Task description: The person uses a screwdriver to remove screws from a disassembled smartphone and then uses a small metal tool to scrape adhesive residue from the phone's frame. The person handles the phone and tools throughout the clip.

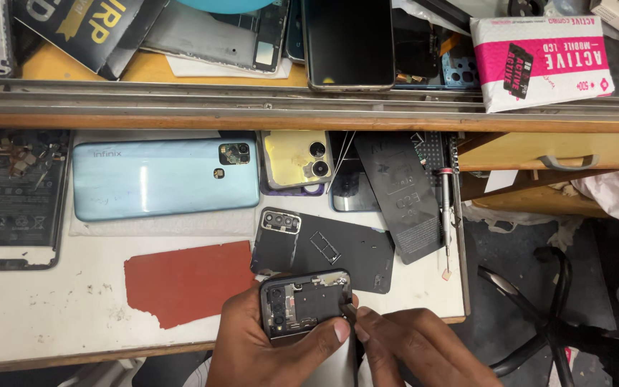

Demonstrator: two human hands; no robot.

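Left hand (pixel 266 344) closed around opened phone (pixel 306 302); right hand (pixel 413 347) pinches a small tool (pixel 349 310) against it.

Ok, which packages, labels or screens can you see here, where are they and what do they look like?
White and pink padded packet: upper shelf, far right, rectangular.
Black and yellow printed card: upper shelf, left, tilted.
Dark blank phone screen: upper shelf, centre, rectangular.

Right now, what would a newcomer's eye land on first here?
Probably the open phone at bottom centre, held by the left hand while the right hand works a tool tip at its edge. Next, the pale blue back cover lying on the white table, and the red patch below it.
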